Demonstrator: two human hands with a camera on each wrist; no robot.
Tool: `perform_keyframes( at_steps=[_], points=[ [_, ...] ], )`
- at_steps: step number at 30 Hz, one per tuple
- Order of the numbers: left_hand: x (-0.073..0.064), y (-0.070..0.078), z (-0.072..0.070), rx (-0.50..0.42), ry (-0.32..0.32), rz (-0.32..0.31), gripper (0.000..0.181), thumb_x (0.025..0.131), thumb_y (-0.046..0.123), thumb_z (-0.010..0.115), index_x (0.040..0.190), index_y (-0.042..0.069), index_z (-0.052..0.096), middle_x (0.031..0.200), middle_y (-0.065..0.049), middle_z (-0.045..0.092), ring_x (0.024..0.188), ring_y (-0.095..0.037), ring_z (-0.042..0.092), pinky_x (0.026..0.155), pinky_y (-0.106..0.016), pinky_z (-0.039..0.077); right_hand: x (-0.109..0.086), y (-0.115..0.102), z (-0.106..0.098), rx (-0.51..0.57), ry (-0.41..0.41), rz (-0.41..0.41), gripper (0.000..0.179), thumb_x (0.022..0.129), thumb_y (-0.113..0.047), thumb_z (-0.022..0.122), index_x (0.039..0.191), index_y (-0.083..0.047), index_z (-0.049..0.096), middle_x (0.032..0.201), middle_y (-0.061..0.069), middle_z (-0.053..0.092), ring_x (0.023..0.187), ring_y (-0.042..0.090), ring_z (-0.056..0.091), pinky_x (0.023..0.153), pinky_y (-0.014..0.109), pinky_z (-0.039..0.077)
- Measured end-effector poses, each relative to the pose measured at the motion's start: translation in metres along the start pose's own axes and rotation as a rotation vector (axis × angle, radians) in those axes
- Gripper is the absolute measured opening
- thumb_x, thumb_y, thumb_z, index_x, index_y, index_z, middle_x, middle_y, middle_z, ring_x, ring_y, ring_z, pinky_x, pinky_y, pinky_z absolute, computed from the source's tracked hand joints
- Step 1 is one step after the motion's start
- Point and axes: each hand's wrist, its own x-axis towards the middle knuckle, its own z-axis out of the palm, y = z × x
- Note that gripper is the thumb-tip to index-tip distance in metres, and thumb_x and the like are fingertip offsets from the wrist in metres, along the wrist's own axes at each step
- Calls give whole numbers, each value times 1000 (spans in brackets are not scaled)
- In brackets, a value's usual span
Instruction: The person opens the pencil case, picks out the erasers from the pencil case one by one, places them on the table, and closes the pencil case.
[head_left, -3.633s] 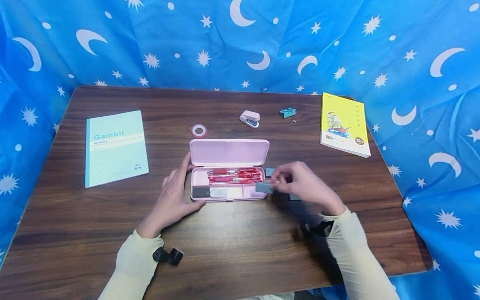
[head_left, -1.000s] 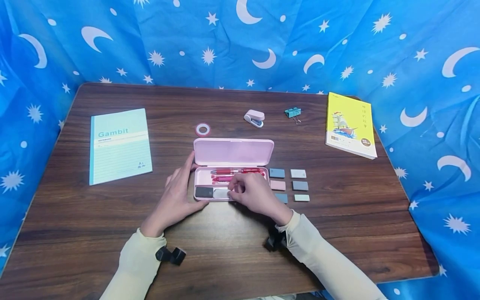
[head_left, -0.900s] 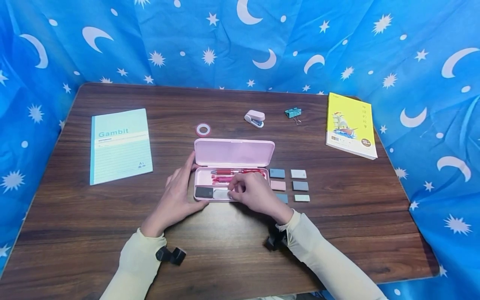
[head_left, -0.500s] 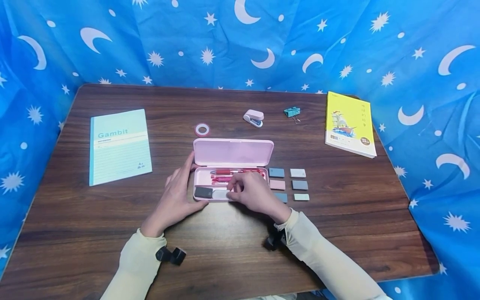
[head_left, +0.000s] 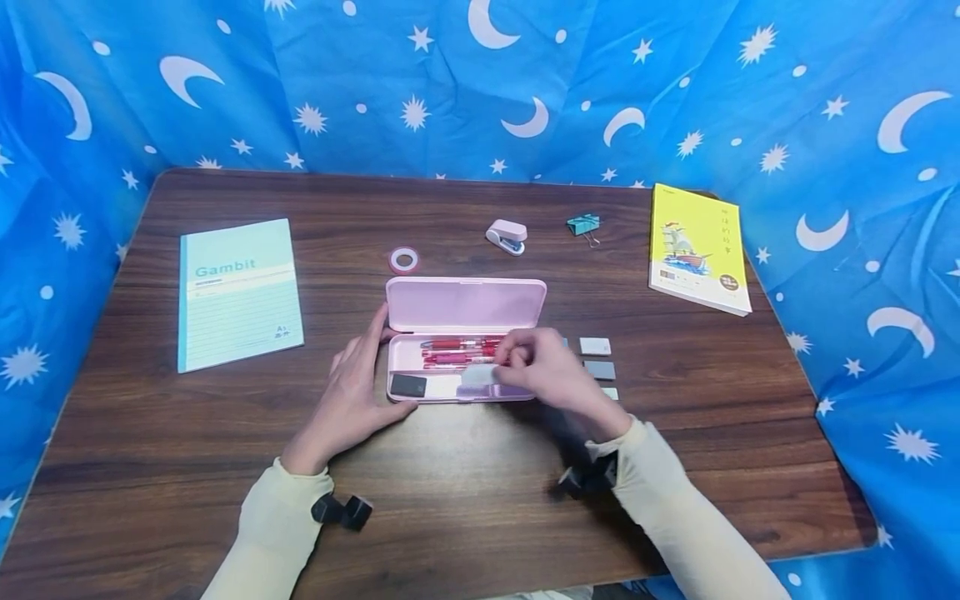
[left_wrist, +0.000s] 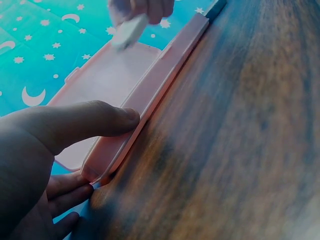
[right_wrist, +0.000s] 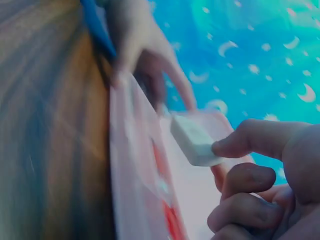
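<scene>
An open pink pencil case (head_left: 467, 305) stands on the table with several red pens (head_left: 450, 359) in its back section and a black eraser (head_left: 408, 385) at the front left. My left hand (head_left: 347, 392) holds the case's left end, thumb on the front wall and fingers round the far side, as the left wrist view shows. Above the front section, my right hand (head_left: 551, 371) pinches a white eraser (right_wrist: 192, 140) between thumb and fingers. Right of the case lie a white eraser (head_left: 595, 346) and a grey eraser (head_left: 600, 370); my right hand hides others there.
Behind the case are a roll of tape (head_left: 403, 260), a pink stapler (head_left: 507, 237) and a teal binder clip (head_left: 583, 225). A notebook (head_left: 240, 296) lies at the left, a yellow book (head_left: 699, 250) at the right. A blue curtain (head_left: 480, 92) hangs along the table's back edge.
Several erasers came to lie right of the case. Since half a second ago, the right hand has lifted the white eraser from the front section and moved right. The left hand stays put.
</scene>
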Motion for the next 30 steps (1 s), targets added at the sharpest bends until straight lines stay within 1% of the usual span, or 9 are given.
perform_keyframes(
  at_steps=[2,7,9,12,15,18,24,30],
  points=[
    [0,0,0,1,4,7,134,66,32,95,164,24,4,144,-7,53,128,-28,46,103,-51,29,-10,4,-19,-5,20,29,7,82,-1,72,87,0,66,60,-3,43,53,7,40,52,22,32],
    [0,-1,0,-2,3,12,134,65,30,95,164,24,4,145,-8,51,129,-29,45,103,-52,29,-38,21,-61,-110,33,111,8,85,-3,71,89,2,66,64,-1,45,57,9,43,54,23,33],
    [0,0,0,-4,0,6,135,65,30,95,164,25,3,147,-9,50,130,-30,44,103,-53,28,-49,30,-72,-152,25,139,8,85,-3,72,89,1,66,64,-1,46,57,8,43,54,23,33],
    [0,0,0,-4,-4,-2,135,65,30,95,164,24,3,148,-9,50,132,-31,43,103,-54,28,-65,41,-85,-202,2,167,8,84,-4,72,87,-1,65,64,-4,46,57,6,43,54,21,32],
    [0,0,1,-9,-7,-4,134,65,30,95,164,24,4,148,-10,49,133,-32,43,104,-55,28,-78,49,-92,-230,-13,185,8,83,-4,72,86,-1,65,64,-5,46,57,5,44,54,21,33],
    [0,1,0,-8,-6,-4,134,66,30,95,164,24,3,149,-10,49,134,-32,42,105,-56,27,-86,55,-95,-253,-7,196,8,83,-3,73,85,-1,66,65,-5,48,58,4,46,55,21,35],
    [0,0,0,-11,-11,-9,135,66,30,95,164,25,2,150,-10,48,135,-31,41,106,-56,27,-90,67,-97,-306,41,204,5,80,-4,71,82,-1,67,66,-3,55,59,4,49,57,21,37],
    [-1,0,1,-11,-11,-2,135,66,31,95,164,25,2,149,-10,49,134,-31,42,104,-54,28,-91,78,-95,-353,92,220,3,79,-4,71,80,-4,68,66,-4,57,60,4,50,59,21,38]
  ],
)
